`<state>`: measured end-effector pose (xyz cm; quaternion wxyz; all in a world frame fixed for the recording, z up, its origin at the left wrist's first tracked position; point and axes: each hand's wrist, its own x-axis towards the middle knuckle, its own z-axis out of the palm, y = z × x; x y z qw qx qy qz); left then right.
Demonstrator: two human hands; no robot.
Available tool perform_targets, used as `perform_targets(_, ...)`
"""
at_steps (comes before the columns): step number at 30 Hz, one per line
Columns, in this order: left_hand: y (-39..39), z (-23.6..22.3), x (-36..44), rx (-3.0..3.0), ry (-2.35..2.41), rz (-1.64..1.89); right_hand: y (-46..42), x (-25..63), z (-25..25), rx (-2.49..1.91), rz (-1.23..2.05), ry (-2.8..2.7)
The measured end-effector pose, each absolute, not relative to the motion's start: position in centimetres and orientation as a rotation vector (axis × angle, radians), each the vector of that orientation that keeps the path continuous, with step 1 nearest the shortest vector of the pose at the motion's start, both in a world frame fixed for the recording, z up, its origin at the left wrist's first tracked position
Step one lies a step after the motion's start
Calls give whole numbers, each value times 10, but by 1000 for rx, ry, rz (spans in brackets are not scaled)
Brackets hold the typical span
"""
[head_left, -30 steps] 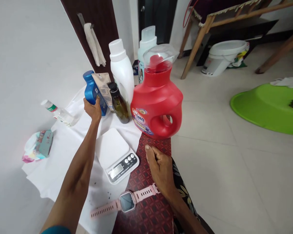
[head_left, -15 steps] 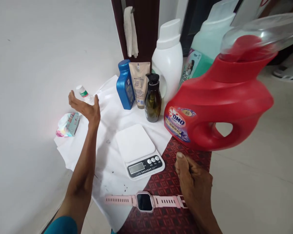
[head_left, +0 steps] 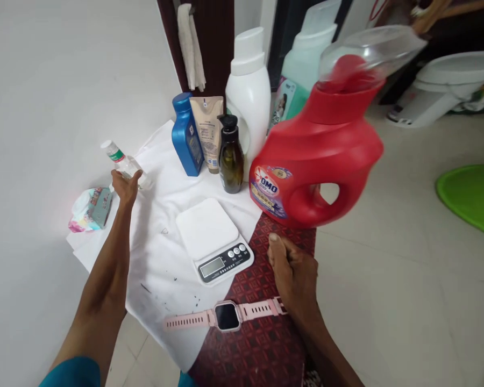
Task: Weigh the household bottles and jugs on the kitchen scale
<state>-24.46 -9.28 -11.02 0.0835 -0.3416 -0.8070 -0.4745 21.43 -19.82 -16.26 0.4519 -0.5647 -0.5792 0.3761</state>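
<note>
My left hand (head_left: 125,186) is at the far left of the table, its thumb and fingers around a clear plastic bottle (head_left: 129,166) with a white cap and a green and red label. The bottle leans to the left. At the right table edge my right hand (head_left: 293,271) rests as a closed fist with the thumb on top; nothing shows in it. Its wrist is beside the strap of a pink smartwatch (head_left: 227,316). A white kitchen scale (head_left: 207,228) lies between the hands. Just beyond the right fist stands a red OMO detergent jug (head_left: 318,156).
Behind the scale stand a dark pump bottle (head_left: 231,161), a beige tube (head_left: 208,129), a blue bottle (head_left: 186,137), a white jug (head_left: 250,97) and a green detergent jug (head_left: 302,70). A wipes pack (head_left: 94,208) lies by the wall. White cloth (head_left: 157,285) covers part of the table.
My left hand has reached forward and closed around the clear bottle, which it was behind before. The view has shifted right; my right fist stays by the watch strap.
</note>
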Motion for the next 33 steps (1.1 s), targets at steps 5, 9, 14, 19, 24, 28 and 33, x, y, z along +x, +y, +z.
perform_targets(5,-141,-104,-204,-1160,-2339,-1660,-197,213,-161,-1379,912,-1450)
perform_targets(9,-183,-79,-157,-1410,-2178,-1779,-197,212,-160,-1339,923,-1446)
perform_targets(14,-213,-47,-90,-1794,-2131,-1707,-198,213,-160,-1309,919,-1437)
perform_targets(19,-216,-56,-35,-1986,-2152,-1705,-198,213,-162,-1295,893,-1443)
perform_targets(24,-209,-74,-14,-2005,-2209,-1704,-198,213,-162,-1262,894,-1440)
perform_targets(28,-208,-80,-11,-2002,-2200,-1642,-198,214,-163,-1251,902,-1430)
perform_targets(33,-211,-81,-12,-2059,-2209,-1614,-197,214,-164,-1248,889,-1433)
